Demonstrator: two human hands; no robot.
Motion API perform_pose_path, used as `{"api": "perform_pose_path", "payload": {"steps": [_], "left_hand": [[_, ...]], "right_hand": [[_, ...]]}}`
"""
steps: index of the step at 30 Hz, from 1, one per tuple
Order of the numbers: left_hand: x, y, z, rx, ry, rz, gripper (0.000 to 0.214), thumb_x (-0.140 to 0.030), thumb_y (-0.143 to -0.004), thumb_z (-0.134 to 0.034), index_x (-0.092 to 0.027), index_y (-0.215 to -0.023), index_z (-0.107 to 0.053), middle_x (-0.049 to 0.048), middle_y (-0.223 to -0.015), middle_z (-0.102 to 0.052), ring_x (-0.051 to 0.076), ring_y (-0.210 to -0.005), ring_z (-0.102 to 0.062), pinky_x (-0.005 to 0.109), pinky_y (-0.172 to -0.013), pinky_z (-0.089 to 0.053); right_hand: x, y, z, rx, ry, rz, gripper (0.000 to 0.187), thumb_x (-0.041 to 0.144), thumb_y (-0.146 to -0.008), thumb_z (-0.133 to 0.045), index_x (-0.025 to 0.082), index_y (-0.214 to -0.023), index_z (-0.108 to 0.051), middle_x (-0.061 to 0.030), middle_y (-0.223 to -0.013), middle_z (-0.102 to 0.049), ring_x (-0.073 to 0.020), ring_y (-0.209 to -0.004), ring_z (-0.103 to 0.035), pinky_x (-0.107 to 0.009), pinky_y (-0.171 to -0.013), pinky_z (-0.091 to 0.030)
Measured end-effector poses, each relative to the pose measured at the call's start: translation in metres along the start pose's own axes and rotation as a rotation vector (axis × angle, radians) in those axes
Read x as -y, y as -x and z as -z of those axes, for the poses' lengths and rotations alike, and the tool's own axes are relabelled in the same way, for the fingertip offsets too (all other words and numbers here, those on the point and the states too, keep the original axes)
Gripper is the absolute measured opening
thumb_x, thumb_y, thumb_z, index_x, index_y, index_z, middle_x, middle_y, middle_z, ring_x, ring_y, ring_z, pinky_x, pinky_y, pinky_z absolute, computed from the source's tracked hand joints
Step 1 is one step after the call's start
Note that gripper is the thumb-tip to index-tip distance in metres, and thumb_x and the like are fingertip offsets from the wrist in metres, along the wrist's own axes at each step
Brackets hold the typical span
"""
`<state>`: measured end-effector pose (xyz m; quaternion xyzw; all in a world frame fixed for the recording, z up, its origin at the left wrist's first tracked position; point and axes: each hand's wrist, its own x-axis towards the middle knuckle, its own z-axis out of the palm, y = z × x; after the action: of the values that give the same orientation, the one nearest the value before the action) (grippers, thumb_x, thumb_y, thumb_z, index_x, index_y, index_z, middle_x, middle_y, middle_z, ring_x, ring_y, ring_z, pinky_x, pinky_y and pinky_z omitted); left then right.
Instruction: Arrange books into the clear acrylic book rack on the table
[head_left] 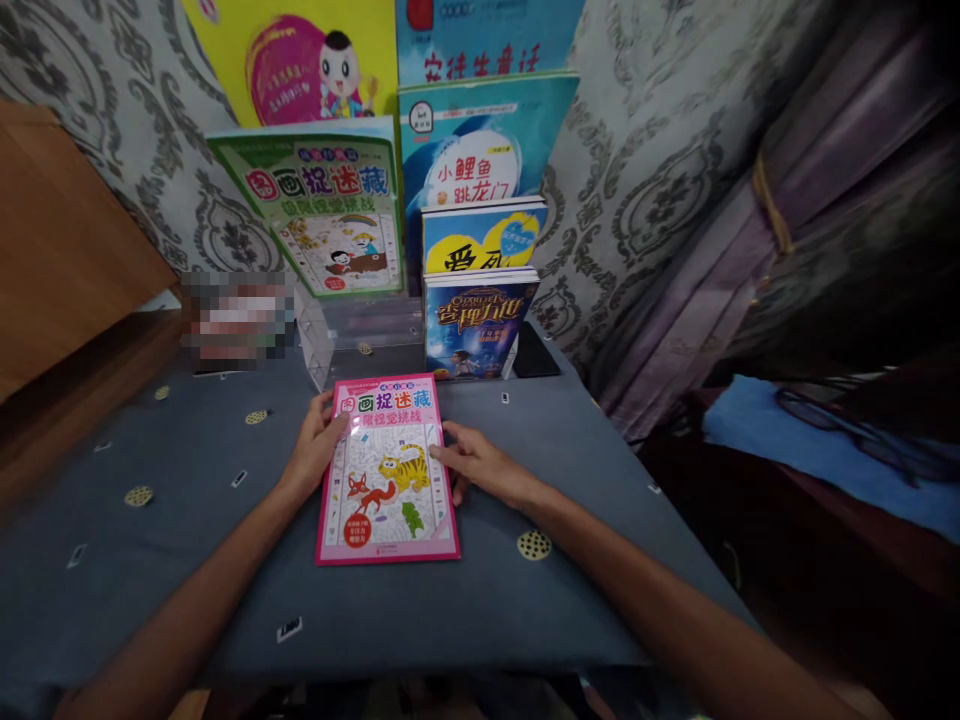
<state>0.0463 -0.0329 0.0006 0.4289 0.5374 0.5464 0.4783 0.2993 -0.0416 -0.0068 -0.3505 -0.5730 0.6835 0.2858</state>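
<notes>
A pink-bordered picture book (390, 470) with a cartoon fox and a striped cat on its cover is between my two hands over the grey-blue tablecloth. At its upper left edge my left hand (316, 445) grips it, thumb on the cover and fingers round the side. My right hand (476, 460) holds the right edge, its thumb resting on the cover and its other fingers partly hidden beside and beneath. Just behind it, a clear plastic book rack (367, 325) has a bare front section on its left side.
A green picture book (345, 215) leans at the back left, with a yellow book (292, 60) behind it. On the right stand a blue-covered novel (480, 325) and a teal book (525, 135). A dark flat object (535, 352) lies beside the rack. A purple curtain (720, 250) hangs to the right.
</notes>
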Motion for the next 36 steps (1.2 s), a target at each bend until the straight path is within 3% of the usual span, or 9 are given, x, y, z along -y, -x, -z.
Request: {"api": "perform_pose_path", "payload": {"steps": [8,14,20,24,28,31,36], "left_hand": [[0.013,-0.013,0.011,0.067,-0.131,-0.097,0.067,-0.045,-0.069,-0.074,-0.015,-0.126,-0.055,0.0102,-0.107,-0.073,0.025,-0.091,-0.070,0.034,-0.075,-0.055],[0.011,-0.019,0.015,0.093,-0.237,-0.147,0.064,-0.048,-0.071,-0.070,-0.013,-0.124,-0.060,0.0095,-0.105,-0.074,0.025,-0.090,-0.068,0.035,-0.079,-0.054],[0.007,-0.035,0.019,0.105,-0.428,-0.300,0.053,-0.043,-0.074,-0.067,-0.015,-0.119,-0.066,0.0098,-0.113,-0.072,0.026,-0.102,-0.064,0.037,-0.095,-0.047],[-0.001,-0.042,0.014,0.226,-0.733,-0.459,0.042,-0.038,-0.083,-0.055,-0.017,-0.117,-0.068,0.0106,-0.112,-0.069,0.026,-0.105,-0.061,0.041,-0.099,-0.045],[-0.010,-0.024,-0.004,0.280,-1.122,-0.582,0.036,-0.029,-0.092,-0.044,-0.017,-0.118,-0.067,0.0117,-0.115,-0.064,0.027,-0.109,-0.056,0.045,-0.100,-0.043],[-0.015,0.005,-0.022,0.331,-1.233,-0.611,0.034,-0.032,-0.096,-0.043,-0.017,-0.118,-0.064,0.0130,-0.123,-0.060,0.029,-0.112,-0.053,0.047,-0.098,-0.043],[-0.017,0.047,-0.048,0.474,-1.311,-0.627,0.046,-0.052,-0.095,-0.048,-0.018,-0.123,-0.060,0.0140,-0.124,-0.059,0.032,-0.117,-0.051,0.051,-0.100,-0.041]], "right_hand": [[0.001,0.000,0.000,-0.021,0.006,-0.033,0.040,0.043,-0.088,-0.067,0.019,-0.115,-0.050,-0.0009,-0.075,-0.071,-0.0118,-0.054,-0.065,-0.019,-0.043,-0.054],[0.004,0.003,0.001,0.109,-0.002,-0.118,0.042,0.045,-0.094,-0.059,0.014,-0.123,-0.051,-0.0010,-0.068,-0.070,-0.0123,-0.051,-0.068,-0.018,-0.044,-0.051],[0.008,0.005,0.000,0.139,0.010,-0.168,0.036,0.045,-0.094,-0.059,0.013,-0.109,-0.058,-0.0027,-0.068,-0.072,-0.0112,-0.051,-0.068,-0.017,-0.046,-0.051],[0.008,0.007,0.000,0.241,0.047,-0.215,0.042,0.055,-0.088,-0.064,0.013,-0.093,-0.061,-0.0015,-0.063,-0.070,-0.0111,-0.048,-0.066,-0.018,-0.042,-0.049],[0.011,0.009,0.002,0.284,0.078,-0.234,0.051,0.063,-0.081,-0.066,0.013,-0.083,-0.063,-0.0021,-0.060,-0.069,-0.0108,-0.046,-0.064,-0.018,-0.039,-0.047],[0.017,0.007,0.009,0.124,0.092,-0.121,0.048,0.061,-0.082,-0.065,0.013,-0.088,-0.065,-0.0002,-0.058,-0.068,-0.0090,-0.042,-0.060,-0.017,-0.038,-0.042],[0.015,-0.003,0.025,-0.348,0.169,0.125,0.038,0.050,-0.087,-0.058,0.014,-0.094,-0.067,-0.0001,-0.061,-0.067,-0.0084,-0.042,-0.054,-0.018,-0.038,-0.037]]}}
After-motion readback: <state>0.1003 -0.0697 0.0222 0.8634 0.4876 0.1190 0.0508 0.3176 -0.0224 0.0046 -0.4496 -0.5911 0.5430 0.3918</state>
